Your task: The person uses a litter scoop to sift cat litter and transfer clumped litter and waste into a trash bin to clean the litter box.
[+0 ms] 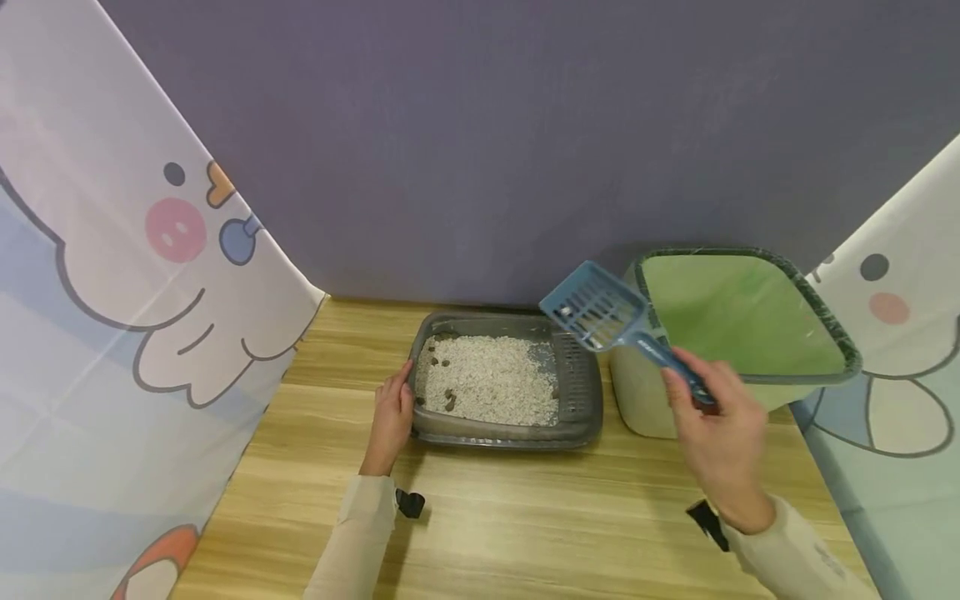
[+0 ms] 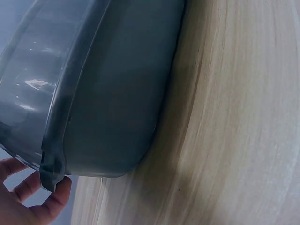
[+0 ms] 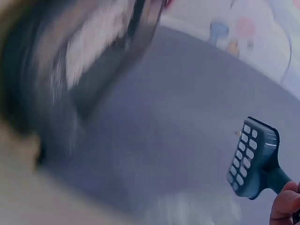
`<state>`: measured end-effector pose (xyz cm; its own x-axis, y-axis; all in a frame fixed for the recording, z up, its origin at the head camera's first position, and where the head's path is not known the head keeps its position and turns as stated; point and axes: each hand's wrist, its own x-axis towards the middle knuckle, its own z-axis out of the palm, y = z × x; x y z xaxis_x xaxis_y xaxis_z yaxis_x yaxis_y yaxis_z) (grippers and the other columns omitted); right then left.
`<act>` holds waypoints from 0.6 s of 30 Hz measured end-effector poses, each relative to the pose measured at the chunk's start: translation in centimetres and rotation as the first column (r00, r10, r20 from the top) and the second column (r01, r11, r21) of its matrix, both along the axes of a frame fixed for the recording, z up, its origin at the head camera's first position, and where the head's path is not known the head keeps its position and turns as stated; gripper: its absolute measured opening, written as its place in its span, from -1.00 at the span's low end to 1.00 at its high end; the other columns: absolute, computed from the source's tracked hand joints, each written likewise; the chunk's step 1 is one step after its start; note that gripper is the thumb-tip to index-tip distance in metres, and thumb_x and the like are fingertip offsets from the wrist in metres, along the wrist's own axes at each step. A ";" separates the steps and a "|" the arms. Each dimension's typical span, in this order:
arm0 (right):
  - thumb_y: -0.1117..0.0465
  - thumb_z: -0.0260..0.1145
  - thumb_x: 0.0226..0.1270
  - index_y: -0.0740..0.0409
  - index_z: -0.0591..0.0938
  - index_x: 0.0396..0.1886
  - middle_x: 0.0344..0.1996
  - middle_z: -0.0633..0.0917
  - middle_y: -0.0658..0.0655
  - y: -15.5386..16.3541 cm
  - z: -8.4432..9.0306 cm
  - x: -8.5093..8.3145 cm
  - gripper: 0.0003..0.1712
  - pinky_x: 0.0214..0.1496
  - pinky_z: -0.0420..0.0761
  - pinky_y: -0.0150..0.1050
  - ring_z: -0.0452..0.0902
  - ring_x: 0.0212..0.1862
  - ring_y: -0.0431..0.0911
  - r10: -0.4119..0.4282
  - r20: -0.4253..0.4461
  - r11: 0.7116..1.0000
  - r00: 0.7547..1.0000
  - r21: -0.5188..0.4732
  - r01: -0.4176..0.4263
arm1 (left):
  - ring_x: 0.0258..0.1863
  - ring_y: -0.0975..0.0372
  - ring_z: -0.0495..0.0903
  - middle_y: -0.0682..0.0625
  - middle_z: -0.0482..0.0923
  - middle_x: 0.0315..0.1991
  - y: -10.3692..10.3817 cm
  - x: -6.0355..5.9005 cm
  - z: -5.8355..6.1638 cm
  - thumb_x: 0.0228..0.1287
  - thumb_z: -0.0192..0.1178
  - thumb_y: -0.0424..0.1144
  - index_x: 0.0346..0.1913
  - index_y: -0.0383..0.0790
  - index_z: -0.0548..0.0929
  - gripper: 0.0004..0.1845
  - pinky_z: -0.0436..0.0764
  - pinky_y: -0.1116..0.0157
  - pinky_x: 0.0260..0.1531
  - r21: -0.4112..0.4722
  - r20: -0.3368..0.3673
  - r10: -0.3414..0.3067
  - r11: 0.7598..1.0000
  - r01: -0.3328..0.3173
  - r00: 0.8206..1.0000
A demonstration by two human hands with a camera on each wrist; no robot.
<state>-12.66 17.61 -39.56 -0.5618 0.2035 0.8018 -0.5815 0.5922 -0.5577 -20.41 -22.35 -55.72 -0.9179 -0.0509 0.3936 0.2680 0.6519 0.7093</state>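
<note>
Pale wood-grain worktop (image 1: 525, 517) runs up to a plain purple-grey wall (image 1: 480, 142), flanked on both sides by curtains printed with cartoon animals, pink-cheeked on the left (image 1: 112, 275) and on the right (image 1: 900, 358). No brand, label or readable writing shows anywhere. A grey litter tray (image 1: 581, 392), filled with pale granules (image 1: 491, 379) and a few dark clumps, sits on the worktop near the wall. The left hand (image 1: 392, 417) curls its fingers round the tray's left rim, holding it. Just right of the tray stands a bin lined with a green bag (image 1: 738, 312). The right hand (image 1: 716, 433) grips the handle of a blue slotted scoop (image 1: 596, 308), its head raised in the air over the gap between tray and bin. Cream sleeves cover both forearms.
</note>
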 end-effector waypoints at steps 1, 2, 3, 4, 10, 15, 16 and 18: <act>0.42 0.38 0.12 0.34 0.70 -0.11 -0.52 0.56 0.05 -1.2 -0.7 -0.1 -0.71 -0.55 0.28 -0.58 0.31 -0.56 -0.36 0.045 0.033 0.999 0.998 0.021 -0.046 | -0.19 -0.05 0.30 -0.26 0.47 0.04 -0.1 0.0 0.0 0.49 -0.19 -0.32 0.36 -0.20 0.35 -0.56 0.31 0.03 -0.17 0.000 0.000 0.001 1.000 -0.001 1.000; 0.43 0.39 0.11 0.32 0.70 -0.10 -0.51 0.56 0.05 -2.3 -1.4 -0.3 -0.69 -0.57 0.29 -0.56 0.30 -0.57 -0.35 0.080 0.062 0.996 0.995 0.039 -0.082 | -0.18 -0.06 0.30 -0.26 0.47 0.05 -0.1 0.1 0.0 0.49 -0.19 -0.32 0.36 -0.20 0.36 -0.56 0.31 0.03 -0.16 0.000 0.000 0.000 1.000 0.000 1.000; 0.44 0.39 0.10 0.29 0.70 -0.08 -0.50 0.56 0.04 -3.1 -2.3 -0.7 -0.67 -0.58 0.30 -0.53 0.29 -0.57 -0.33 0.112 0.107 0.991 0.988 0.062 -0.119 | -0.17 -0.05 0.30 -0.25 0.46 0.06 -0.1 0.1 0.0 0.49 -0.19 -0.31 0.36 -0.19 0.35 -0.56 0.31 0.03 -0.15 0.001 0.003 0.000 1.000 0.000 1.000; 0.45 0.40 0.09 0.27 0.69 -0.07 -0.48 0.57 0.04 -3.9 -3.0 -1.0 -0.66 -0.58 0.32 -0.51 0.31 -0.58 -0.31 0.138 0.151 0.985 0.979 0.082 -0.151 | -0.16 -0.06 0.30 -0.25 0.46 0.06 -0.1 0.0 0.0 0.49 -0.19 -0.31 0.36 -0.20 0.35 -0.56 0.31 0.02 -0.14 0.001 0.001 -0.003 1.000 0.003 1.000; 0.23 0.35 0.23 0.20 0.67 -0.03 -0.38 0.60 0.06 -7.2 -6.4 -4.2 -0.69 -0.47 0.49 -0.24 0.45 -0.54 -0.12 0.164 0.548 0.919 0.821 0.217 -0.328 | -0.15 -0.02 0.30 -0.22 0.45 0.08 0.0 -0.3 0.0 0.49 -0.17 -0.32 0.36 -0.19 0.35 -0.56 0.31 0.02 -0.14 0.008 0.005 -0.005 1.000 0.005 1.000; 0.19 0.32 0.27 0.17 0.65 0.02 -0.17 0.64 0.15 -8.4 -7.9 -6.5 -0.67 -0.21 0.51 -0.04 0.54 -0.34 0.02 0.110 0.744 0.861 0.659 0.259 -0.437 | -0.18 -0.05 0.30 -0.26 0.45 0.07 0.0 -0.3 0.0 0.48 -0.16 -0.34 0.35 -0.24 0.36 -0.56 0.33 -0.02 -0.18 0.006 -0.015 -0.009 1.000 0.009 1.000; 0.19 0.31 0.28 0.17 0.65 0.03 -0.15 0.64 0.15 -8.6 -8.1 -6.8 -0.66 -0.23 0.49 -0.07 0.51 -0.40 -0.03 0.114 0.768 0.853 0.630 0.250 -0.459 | -0.19 -0.06 0.30 -0.27 0.45 0.05 0.0 -0.2 0.0 0.47 -0.17 -0.33 0.35 -0.26 0.36 -0.57 0.33 -0.03 -0.19 0.004 -0.027 -0.010 1.000 0.011 1.000; 0.20 0.31 0.28 0.19 0.64 0.03 -0.05 0.62 0.19 -9.2 -8.4 -7.3 -0.66 -0.18 0.49 -0.06 0.51 -0.45 -0.04 0.121 0.796 0.841 0.593 0.234 -0.487 | -0.20 -0.06 0.30 -0.29 0.46 0.02 0.0 -0.1 0.0 0.47 -0.18 -0.33 0.34 -0.29 0.37 -0.57 0.32 -0.03 -0.20 0.000 -0.055 -0.010 1.000 0.010 0.998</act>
